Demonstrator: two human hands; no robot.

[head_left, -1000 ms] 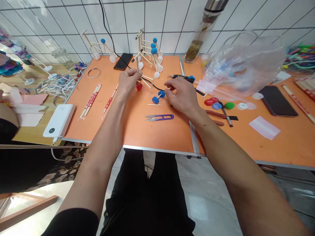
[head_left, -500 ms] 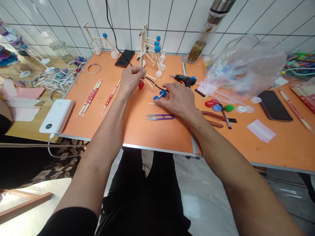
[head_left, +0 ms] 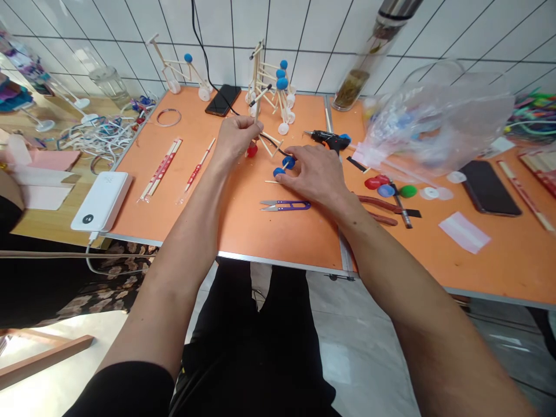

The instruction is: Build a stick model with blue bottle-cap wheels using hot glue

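My left hand (head_left: 238,138) pinches a small frame of wooden sticks (head_left: 271,143) by an upright stick. A red cap (head_left: 252,150) sits low on this frame, partly behind my fingers. My right hand (head_left: 315,171) has its thumb and fingers closed around two blue caps (head_left: 288,163) joined by a short stick, resting on the table. Just below lies a loose thin stick (head_left: 271,182). Purple-handled thread snips (head_left: 286,205) lie nearer the front edge. Behind my left hand stands a larger stick model (head_left: 256,72) with blue balls and white wheels.
A black glue gun (head_left: 326,139) lies beyond my right hand, with red-handled pliers (head_left: 377,202) and coloured caps (head_left: 408,191) to the right. A clear plastic bag (head_left: 434,121), a tall bottle (head_left: 351,87), phones (head_left: 223,99) and a white power bank (head_left: 102,200) surround the work area.
My right thumb has reached forward and left beside the nearer blue cap, and the fingers have closed in around the pair. My left hand keeps its pinch on the stick frame. The view has shifted slightly.
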